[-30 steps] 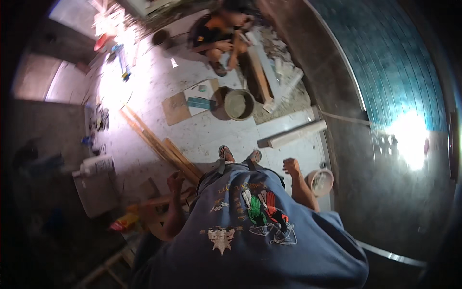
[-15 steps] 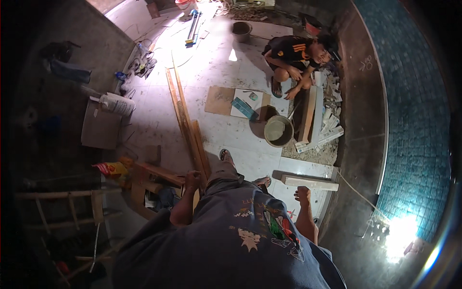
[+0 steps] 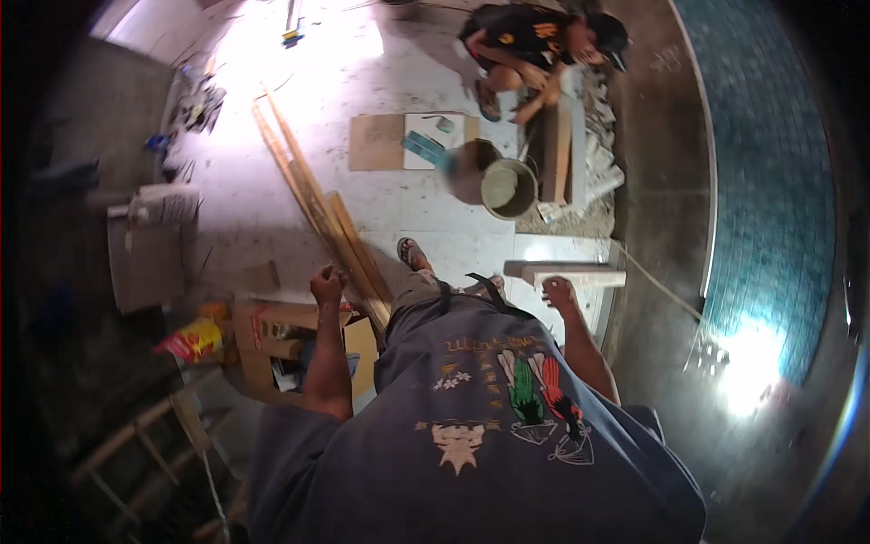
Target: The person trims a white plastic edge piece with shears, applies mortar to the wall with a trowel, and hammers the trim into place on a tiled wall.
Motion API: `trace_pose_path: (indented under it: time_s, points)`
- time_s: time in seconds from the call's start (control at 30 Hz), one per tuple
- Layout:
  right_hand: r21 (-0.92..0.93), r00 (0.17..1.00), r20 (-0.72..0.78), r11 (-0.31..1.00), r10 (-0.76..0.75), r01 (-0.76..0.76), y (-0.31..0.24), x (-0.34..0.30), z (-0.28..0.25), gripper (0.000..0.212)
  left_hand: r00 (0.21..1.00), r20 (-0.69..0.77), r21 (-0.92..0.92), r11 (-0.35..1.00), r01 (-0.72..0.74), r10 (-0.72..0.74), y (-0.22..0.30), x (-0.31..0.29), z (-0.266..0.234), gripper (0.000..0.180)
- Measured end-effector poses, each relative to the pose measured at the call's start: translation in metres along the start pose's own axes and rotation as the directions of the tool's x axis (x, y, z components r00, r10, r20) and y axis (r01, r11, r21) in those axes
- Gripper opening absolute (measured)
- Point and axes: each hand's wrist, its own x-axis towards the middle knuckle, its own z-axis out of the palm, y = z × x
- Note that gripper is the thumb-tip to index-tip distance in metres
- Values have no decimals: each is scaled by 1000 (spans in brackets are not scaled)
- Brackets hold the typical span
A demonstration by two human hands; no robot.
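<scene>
My left hand (image 3: 326,285) hangs at my side with its fingers curled and nothing in it. It is just above an open cardboard box (image 3: 272,349) and beside the near end of several long wooden strips (image 3: 313,204) lying on the floor. My right hand (image 3: 560,293) is loosely curled and holds nothing. It hovers near a long white slab (image 3: 580,273) on the floor. One sandalled foot (image 3: 410,252) shows ahead of my dark blue shirt.
Another person (image 3: 526,36) crouches at the far side over a stack of tiles (image 3: 589,163). Near them stand a grey bucket (image 3: 507,187) and a cardboard sheet (image 3: 376,141). A white sack (image 3: 163,204), a yellow-red packet (image 3: 195,340) and a wooden ladder (image 3: 145,435) lie left. A teal tiled wall (image 3: 770,181) curves right.
The view has swung, so the crouching person and bucket now sit further up and right. I have stepped forward along the wooden strips, and both hands still hang at my sides.
</scene>
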Motion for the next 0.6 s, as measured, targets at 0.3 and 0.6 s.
trace_pose_path:
  time_s: [0.3,0.6]
  points:
    - [61,997,-80,998,-23,28,-23,-3,37,25,991,32,257,959,119,-131,10,-17,-22,21]
    - [-82,999,10,996,-37,37,119,11,33,17,994,105,235,971,-41,17,49,-21,-5,20]
